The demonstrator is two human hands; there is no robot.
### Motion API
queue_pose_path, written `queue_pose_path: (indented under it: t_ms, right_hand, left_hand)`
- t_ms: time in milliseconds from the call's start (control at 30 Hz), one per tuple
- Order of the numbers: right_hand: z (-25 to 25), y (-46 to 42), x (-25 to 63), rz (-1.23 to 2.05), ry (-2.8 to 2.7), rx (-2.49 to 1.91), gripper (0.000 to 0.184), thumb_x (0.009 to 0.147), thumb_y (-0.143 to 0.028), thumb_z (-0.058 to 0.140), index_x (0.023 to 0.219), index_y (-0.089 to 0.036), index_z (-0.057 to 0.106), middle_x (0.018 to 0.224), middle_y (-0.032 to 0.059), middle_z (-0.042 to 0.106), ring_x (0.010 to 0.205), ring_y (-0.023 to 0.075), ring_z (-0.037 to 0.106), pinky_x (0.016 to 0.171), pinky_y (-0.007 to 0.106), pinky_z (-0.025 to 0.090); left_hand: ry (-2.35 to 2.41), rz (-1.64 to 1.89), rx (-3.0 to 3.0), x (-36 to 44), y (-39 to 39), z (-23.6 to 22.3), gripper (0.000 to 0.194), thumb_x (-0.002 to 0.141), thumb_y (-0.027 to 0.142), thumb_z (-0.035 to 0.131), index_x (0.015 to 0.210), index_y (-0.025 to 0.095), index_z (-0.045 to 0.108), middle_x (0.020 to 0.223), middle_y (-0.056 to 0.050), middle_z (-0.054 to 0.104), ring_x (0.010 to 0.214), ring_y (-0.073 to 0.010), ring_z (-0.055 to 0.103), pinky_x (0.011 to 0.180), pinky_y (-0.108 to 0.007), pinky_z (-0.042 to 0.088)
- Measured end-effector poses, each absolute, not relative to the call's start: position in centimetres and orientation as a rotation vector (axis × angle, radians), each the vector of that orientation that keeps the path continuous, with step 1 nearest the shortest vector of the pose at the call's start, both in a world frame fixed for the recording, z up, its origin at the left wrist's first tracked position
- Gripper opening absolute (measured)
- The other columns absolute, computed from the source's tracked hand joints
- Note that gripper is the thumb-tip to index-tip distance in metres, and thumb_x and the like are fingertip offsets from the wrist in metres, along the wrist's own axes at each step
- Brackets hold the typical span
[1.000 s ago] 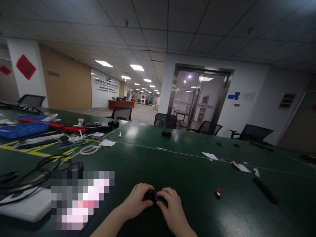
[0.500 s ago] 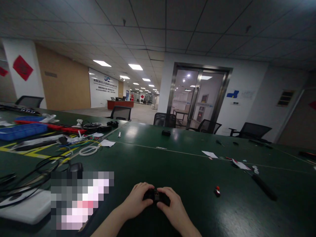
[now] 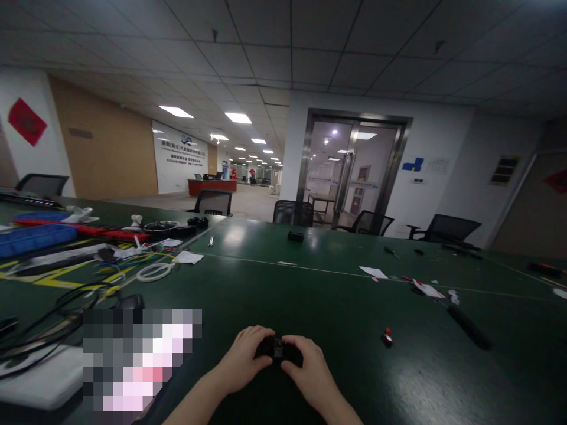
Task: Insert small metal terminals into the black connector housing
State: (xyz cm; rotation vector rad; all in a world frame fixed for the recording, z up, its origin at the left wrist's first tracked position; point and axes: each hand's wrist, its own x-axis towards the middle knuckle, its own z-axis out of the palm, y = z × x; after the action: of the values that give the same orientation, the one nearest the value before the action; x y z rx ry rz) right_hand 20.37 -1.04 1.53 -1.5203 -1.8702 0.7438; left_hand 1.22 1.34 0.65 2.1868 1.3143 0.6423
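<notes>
Between my hands, close above or on the green table [image 3: 328,307], is a small black object [image 3: 278,348] with a shinier middle part. Its kind cannot be made out, since fingers cover both ends. My left hand [image 3: 248,357] pinches the left end between thumb and fingers. The right end is pinched in the same way by my right hand [image 3: 308,363]. To the right lies a small red-and-silver piece [image 3: 387,337], apart from the hands.
A black-handled tool [image 3: 467,327] and paper scraps [image 3: 373,272] lie at right. A black block [image 3: 295,236] stands farther back. Leftward are a pixelated patch [image 3: 146,360], a white case [image 3: 44,378], black cables, a white cable coil [image 3: 154,271] and a blue tray [image 3: 35,241].
The view has turned slightly right, so the surroundings shift left. The fingers have parted a little, and more of the black object's middle shows between them. Both hands keep their grip.
</notes>
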Motion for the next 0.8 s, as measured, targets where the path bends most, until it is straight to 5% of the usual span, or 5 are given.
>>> queue_pose_path:
  t_ms: [800]
  right_hand:
    - [1.53, -1.39, 20.08, 0.671, -1.836, -1.443, 0.022, 0.067, -0.024, 0.063, 0.088, -0.032, 0.067, 0.104, -0.0016, 0.063, 0.103, 0.0233, 0.055, 0.093, 0.043, 0.036]
  left_hand:
    - [1.281, 0.65, 2.208, 1.13, 1.01, 1.11, 0.042, 0.071, 0.023, 0.06, 0.112, 0.025, 0.054, 0.114, -0.003, 0.059, 0.109, -0.023, 0.049, 0.097, -0.037, 0.032]
